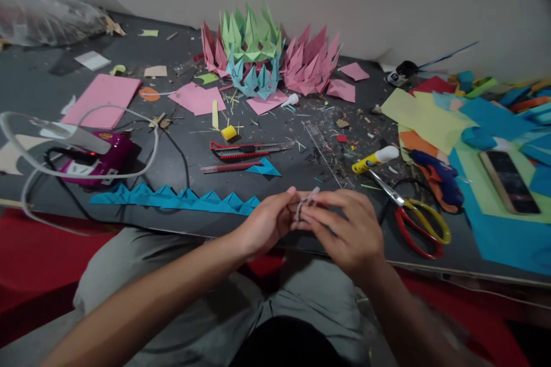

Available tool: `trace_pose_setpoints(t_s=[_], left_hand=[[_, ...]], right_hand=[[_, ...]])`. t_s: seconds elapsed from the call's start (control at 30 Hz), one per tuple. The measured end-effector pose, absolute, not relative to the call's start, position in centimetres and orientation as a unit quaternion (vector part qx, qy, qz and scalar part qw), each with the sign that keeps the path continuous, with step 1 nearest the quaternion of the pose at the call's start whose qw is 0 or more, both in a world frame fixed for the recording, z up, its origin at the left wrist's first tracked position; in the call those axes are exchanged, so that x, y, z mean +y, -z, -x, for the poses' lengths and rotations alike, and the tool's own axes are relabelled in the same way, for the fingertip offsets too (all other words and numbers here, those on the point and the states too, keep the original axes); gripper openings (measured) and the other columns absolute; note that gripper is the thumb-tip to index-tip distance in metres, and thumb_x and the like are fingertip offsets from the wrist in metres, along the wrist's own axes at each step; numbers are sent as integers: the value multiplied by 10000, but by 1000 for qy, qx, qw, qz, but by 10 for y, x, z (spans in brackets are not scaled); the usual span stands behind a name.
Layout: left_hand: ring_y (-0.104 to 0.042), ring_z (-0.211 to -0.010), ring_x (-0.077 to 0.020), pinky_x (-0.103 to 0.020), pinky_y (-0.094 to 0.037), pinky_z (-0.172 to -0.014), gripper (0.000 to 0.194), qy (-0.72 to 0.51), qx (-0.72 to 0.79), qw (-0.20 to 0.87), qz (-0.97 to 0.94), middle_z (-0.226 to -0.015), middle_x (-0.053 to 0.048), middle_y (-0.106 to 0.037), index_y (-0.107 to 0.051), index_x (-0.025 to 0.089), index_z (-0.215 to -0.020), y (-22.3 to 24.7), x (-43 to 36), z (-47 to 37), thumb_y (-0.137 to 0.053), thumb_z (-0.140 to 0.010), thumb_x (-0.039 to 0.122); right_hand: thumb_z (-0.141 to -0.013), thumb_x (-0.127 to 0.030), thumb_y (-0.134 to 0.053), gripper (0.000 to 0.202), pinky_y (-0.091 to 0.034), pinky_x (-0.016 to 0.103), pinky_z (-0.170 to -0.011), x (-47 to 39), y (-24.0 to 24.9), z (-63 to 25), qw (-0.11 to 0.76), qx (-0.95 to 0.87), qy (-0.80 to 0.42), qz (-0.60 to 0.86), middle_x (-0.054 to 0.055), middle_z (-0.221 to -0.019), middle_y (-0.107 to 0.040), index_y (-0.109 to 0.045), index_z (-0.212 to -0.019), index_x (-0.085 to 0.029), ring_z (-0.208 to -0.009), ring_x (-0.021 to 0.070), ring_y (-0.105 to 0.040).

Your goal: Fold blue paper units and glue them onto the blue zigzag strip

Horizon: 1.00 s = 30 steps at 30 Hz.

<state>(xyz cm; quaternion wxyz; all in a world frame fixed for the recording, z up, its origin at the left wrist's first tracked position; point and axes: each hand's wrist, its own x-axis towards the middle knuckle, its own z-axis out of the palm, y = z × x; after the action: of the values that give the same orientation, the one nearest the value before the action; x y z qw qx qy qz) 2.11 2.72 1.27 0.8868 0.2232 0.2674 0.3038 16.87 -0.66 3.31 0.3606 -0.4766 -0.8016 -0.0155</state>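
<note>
In front of me, at the table's near edge, my left hand (271,218) and my right hand (353,229) meet around a small whitish twisted strip (306,200). The right fingers pinch it, while the left fingers curl behind it with the thumb up. What the strip is made of cannot be made out. Beside my left hand lies a row of folded blue paper pieces (185,199). Just beyond are a single folded blue piece (267,168), a reddish pen-like stick (228,167) and a red box cutter (245,150).
Green (252,34), pink (310,66) and blue folded-paper crowns (256,80) stand at the back. Scissors (424,229), a glue stick (374,159), a glue gun (437,178) and a phone (510,180) lie right. A purple corded device (101,155) sits left. Paper scraps litter the table.
</note>
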Motion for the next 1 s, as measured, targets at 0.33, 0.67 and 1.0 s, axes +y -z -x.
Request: trace_pose_setpoints(t_s=[0.33, 0.67, 1.0], left_hand=[[-542, -622, -75, -183, -369, -573, 277, -290, 306, 883, -208, -808, -53, -665, -663, 143, -993, -21, 24, -20, -648, -736, 248], [-579, -676, -98, -204, -427, -651, 181, -293, 295, 900, -131, -788, -49, -663, -676, 137, -833, -18, 25, -21, -524, -785, 223], [-368, -424, -66, -196, -261, -438, 348, -290, 373, 824, -312, -457, 37, -433, -503, 147, -533, -13, 16, -26, -470, -798, 369]], right_hand=[[-746, -223, -638, 157, -461, 409, -762, -24, -22, -164, 347, -813, 6, 468, 26, -931, -667, -665, -872, -313, -900, 234, -579], [-749, -146, -604, 214, -483, 407, -714, -21, -20, -166, 426, -752, -38, 502, 21, -864, -654, -628, -890, -305, -808, 220, -612], [-744, -177, -614, 175, -463, 430, -773, -9, -23, -153, 418, -724, -64, 545, 61, -946, -609, -587, -879, -284, -905, 242, -574]])
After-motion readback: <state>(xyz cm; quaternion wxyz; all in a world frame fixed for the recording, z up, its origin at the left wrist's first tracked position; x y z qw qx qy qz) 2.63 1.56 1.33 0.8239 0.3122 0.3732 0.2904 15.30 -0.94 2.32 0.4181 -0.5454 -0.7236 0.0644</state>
